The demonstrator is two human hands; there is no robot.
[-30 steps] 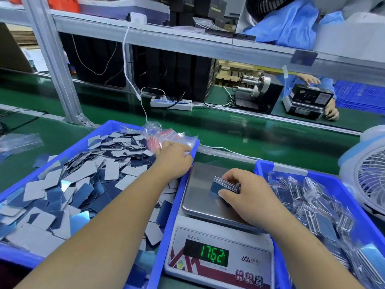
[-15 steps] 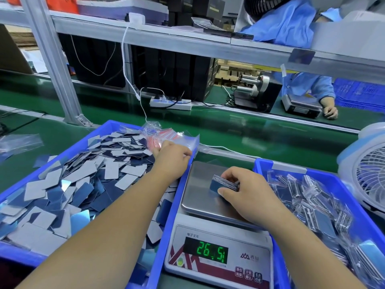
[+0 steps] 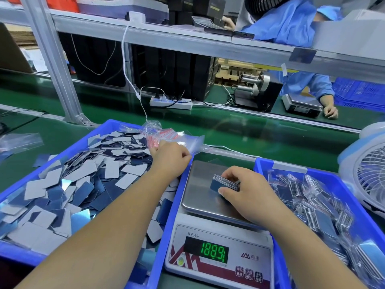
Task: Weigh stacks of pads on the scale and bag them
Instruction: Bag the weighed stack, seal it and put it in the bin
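Note:
A white digital scale (image 3: 220, 259) with a steel pan (image 3: 200, 190) sits between two blue bins; its green display reads 188.9. My right hand (image 3: 248, 195) grips a small stack of dark blue pads (image 3: 224, 183) on the pan. My left hand (image 3: 170, 158) reaches to the far corner of the left bin (image 3: 98, 130) and pinches a clear zip bag (image 3: 187, 140) from a bundle of red-striped bags (image 3: 158, 136). Loose grey and blue pads (image 3: 79, 184) fill that bin.
The right blue bin (image 3: 279, 165) holds several bagged pad stacks (image 3: 308, 197). A white fan (image 3: 366, 176) stands at the far right. A green conveyor belt (image 3: 260, 134) runs behind, with a power strip (image 3: 170, 103) and cable. Across it, another person's hand (image 3: 330, 111) rests by a second scale.
The display went from 176.2 through 26.5 to 188.9. My left hand shifted slightly at the bag bundle. My right hand stays on the stack.

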